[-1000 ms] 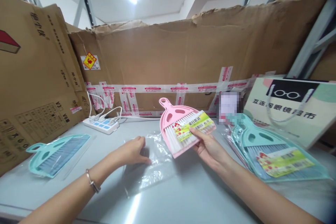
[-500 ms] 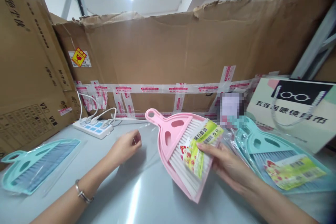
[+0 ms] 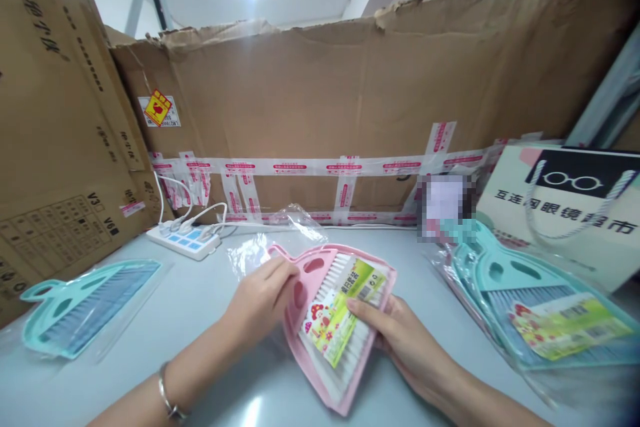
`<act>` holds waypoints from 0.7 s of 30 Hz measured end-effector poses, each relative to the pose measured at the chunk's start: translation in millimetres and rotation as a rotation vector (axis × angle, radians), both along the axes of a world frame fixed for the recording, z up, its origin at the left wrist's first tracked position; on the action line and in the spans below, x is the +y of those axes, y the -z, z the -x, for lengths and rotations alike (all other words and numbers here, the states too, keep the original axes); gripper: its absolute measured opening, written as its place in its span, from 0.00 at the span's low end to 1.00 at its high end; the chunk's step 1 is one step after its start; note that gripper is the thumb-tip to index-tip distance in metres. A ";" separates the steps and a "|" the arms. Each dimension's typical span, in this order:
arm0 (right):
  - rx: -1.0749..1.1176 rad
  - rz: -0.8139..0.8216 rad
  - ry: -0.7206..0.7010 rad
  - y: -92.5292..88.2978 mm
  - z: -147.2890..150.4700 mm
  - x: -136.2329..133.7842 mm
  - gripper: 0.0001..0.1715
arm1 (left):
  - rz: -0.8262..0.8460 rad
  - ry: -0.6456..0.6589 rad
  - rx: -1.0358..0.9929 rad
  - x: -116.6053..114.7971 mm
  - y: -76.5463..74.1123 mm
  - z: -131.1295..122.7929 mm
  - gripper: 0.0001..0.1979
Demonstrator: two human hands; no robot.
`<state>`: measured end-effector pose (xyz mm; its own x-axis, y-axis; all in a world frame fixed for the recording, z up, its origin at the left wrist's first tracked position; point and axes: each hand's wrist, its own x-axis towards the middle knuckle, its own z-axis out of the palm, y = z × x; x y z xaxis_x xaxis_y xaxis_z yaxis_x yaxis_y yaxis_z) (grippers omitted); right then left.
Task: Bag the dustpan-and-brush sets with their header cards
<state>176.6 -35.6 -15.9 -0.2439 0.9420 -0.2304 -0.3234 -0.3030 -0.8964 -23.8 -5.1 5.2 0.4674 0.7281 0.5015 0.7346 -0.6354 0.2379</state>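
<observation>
A pink dustpan with a white-bristled brush (image 3: 327,320) nested in it is tilted above the table, its handle pointing up and left. My right hand (image 3: 400,340) grips its right edge, thumb over the green-and-yellow paper label (image 3: 345,307). At the handle's neck is my left hand (image 3: 265,293), fingers closed together, apparently pinching a clear plastic bag (image 3: 300,223). That crinkled bag spreads behind and left of the handle. My left fingers cover part of the handle, and their tips are partly hidden.
A bagged turquoise dustpan set (image 3: 90,307) lies at left, and more turquoise sets (image 3: 530,280) are stacked at right. Behind stand a white power strip (image 3: 185,240) with cables, a large cardboard box (image 3: 320,93) and a paper carrier bag (image 3: 565,213). Another carton (image 3: 50,147) stands left.
The pink dustpan set has moved down and slightly left. My left hand has come right to its handle, and the clear bag now shows spread out behind it. My right hand keeps its grip.
</observation>
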 end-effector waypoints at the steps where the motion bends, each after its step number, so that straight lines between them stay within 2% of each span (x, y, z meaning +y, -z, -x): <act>1: 0.025 0.011 0.002 1.8 4.1 -1.1 0.22 | -0.016 0.025 0.010 -3.1 1.4 -4.4 0.11; 5: 0.116 0.050 0.030 6.0 14.4 -2.6 0.23 | -0.045 0.080 0.030 -10.7 4.4 -12.6 0.11; 10: 0.127 0.064 0.189 6.6 11.6 2.8 0.23 | -0.011 0.056 -0.029 -12.6 1.7 -10.0 0.10; 16: 0.126 0.019 0.059 7.2 19.7 -4.2 0.22 | -0.064 0.198 0.033 -20.3 4.3 -21.7 0.14; 19: 0.176 0.031 0.117 4.2 19.4 -5.1 0.21 | -0.079 0.269 0.020 -23.4 3.3 -19.1 0.11; 21: 0.232 0.045 0.200 1.1 16.1 -2.4 0.21 | -0.149 0.175 -0.135 -21.7 0.0 -11.6 0.09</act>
